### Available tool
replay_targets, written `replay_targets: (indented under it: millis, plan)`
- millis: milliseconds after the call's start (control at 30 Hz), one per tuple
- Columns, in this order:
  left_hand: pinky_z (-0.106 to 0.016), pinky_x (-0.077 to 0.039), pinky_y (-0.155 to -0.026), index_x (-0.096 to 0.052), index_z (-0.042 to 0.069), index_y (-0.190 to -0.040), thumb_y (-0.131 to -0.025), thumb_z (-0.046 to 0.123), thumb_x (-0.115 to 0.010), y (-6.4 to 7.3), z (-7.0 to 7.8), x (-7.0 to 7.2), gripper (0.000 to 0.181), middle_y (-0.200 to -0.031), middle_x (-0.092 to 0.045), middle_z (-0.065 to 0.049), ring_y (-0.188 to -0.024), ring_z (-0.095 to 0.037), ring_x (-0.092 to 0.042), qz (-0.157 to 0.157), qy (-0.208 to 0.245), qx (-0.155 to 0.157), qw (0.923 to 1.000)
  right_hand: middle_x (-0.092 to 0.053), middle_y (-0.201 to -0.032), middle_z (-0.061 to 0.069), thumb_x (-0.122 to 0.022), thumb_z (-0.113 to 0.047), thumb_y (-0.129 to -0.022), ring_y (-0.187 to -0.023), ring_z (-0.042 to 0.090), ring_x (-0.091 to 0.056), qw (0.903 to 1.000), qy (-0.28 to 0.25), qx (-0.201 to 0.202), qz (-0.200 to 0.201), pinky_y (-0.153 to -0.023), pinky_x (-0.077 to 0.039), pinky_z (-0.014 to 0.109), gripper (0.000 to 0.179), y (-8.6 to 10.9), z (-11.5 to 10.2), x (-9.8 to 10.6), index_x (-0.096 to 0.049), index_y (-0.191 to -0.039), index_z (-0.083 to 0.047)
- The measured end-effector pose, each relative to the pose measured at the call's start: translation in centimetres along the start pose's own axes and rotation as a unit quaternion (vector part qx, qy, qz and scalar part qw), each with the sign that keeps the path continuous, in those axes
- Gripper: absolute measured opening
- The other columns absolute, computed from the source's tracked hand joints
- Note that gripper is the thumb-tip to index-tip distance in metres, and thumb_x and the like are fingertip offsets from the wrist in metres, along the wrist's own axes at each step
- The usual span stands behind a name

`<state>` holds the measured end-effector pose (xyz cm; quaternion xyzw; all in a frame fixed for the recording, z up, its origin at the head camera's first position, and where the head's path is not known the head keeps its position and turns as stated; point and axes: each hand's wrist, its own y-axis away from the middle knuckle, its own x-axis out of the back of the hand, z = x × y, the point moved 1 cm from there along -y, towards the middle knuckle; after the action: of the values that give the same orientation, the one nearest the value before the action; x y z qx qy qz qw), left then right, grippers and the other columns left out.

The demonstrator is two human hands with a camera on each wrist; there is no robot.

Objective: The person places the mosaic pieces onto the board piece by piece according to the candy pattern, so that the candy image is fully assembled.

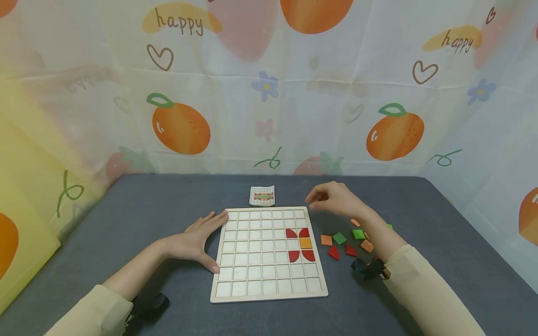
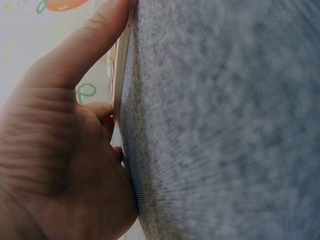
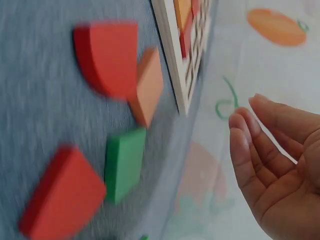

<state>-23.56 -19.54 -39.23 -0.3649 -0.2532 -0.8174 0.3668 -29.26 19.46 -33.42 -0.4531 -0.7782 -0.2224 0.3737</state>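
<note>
A white gridded board [image 1: 248, 273] with a pale wooden frame lies on the dark table. My left hand [image 1: 195, 240] spreads along its left side, thumb and fingertips touching the frame; in the left wrist view the thumb meets the board's edge. Several red quarter-circle pieces [image 1: 293, 255] sit in cells on the right, around a yellow-orange square [image 1: 305, 243]. Above the table, beyond the board's far right corner, hovers my right hand [image 1: 334, 198]. Its fingers [image 3: 241, 145] are loosely bent toward the thumb, with nothing between them.
Loose pieces lie right of the board: an orange square [image 1: 326, 240], a green piece [image 1: 339, 238], red quarter circles [image 1: 351, 250] and others partly under my right forearm. A small pattern card [image 1: 262, 196] lies behind the board. A printed curtain [image 1: 294, 107] hangs behind the table.
</note>
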Motion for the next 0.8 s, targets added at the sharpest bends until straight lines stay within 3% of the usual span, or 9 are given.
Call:
replay_targets:
  millis: [467,633,800]
  plan:
    - [-0.074,-0.003,-0.115,-0.013,0.006,-0.159,-0.065,0.048,-0.088,-0.2,-0.2,-0.2,0.128,-0.169,-0.005,-0.014,-0.154,-0.048,0.002,0.003,-0.003,-0.005,1.0000,-0.069,-0.123,0.016,-0.065,-0.022,-0.096,-0.112,0.032,-0.064,0.9959,0.012,-0.070,0.056,-0.093,-0.054,0.046,0.034,1.5,4.8,3.6,-0.065,-0.125,-0.005]
    - [-0.074,-0.003,-0.115,-0.012,0.007,-0.159,-0.065,0.048,-0.088,-0.1,-0.2,-0.1,0.128,-0.169,-0.005,-0.014,-0.154,-0.048,0.002,0.005,-0.005,-0.006,1.0000,-0.066,-0.127,0.021,-0.062,-0.020,-0.097,-0.115,0.036,-0.062,0.9946,0.017,-0.091,0.049,-0.094,-0.054,0.048,0.035,2.1,6.1,4.1,-0.063,-0.127,-0.002]
    - [-0.075,-0.003,-0.115,-0.012,0.007,-0.160,-0.066,0.048,-0.088,-0.1,-0.2,-0.1,0.128,-0.169,-0.004,-0.013,-0.154,-0.047,0.002,0.003,-0.004,-0.005,1.0000,-0.062,-0.132,0.024,-0.062,-0.018,-0.097,-0.117,0.038,-0.061,0.9941,0.015,-0.106,0.014,-0.094,-0.055,0.046,0.039,2.7,7.4,4.4,-0.060,-0.131,0.000]
